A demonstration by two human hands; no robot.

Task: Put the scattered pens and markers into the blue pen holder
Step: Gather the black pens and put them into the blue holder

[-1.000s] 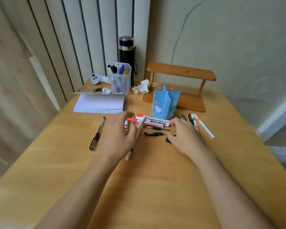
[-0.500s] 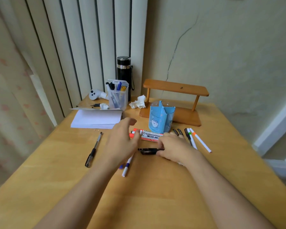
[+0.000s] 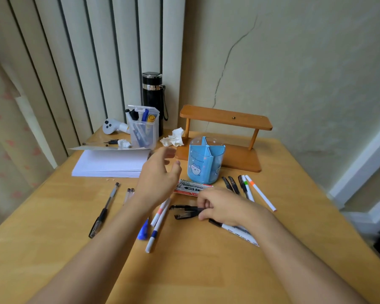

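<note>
My right hand point(image 3: 225, 208) has its grip pinched narrow on the black pens point(image 3: 184, 212), which look like two lying together and pointing left. I cannot tell whether they are off the surface point(image 3: 195, 273) yet. My left hand point(image 3: 157, 178) hovers with a wide, relaxed grip and holds nothing, just left of the holder point(image 3: 205, 160). The holder stands upright in front of the rack point(image 3: 225, 119), with the red marker point(image 3: 193, 187) lying close before its base. No pen shows above its rim, so I judge this to be an early pick, with nearly all of the work left. Next I should firm the pinch, lift both pens clear, tip them upright and carry them over the red marker to one of the holder's open compartments. They should be lowered in rather than dropped. The holder looks light, so my left hand is well placed to steady its side. Left to gather are the gel pen point(image 3: 103, 211) far left, the clear pens point(image 3: 128, 194) beside it and the white markers point(image 3: 159, 218) under my left wrist. There is also a marker point(image 3: 235, 231) partly hidden beneath my right wrist and the row point(image 3: 246, 188) right of the holder.
</note>
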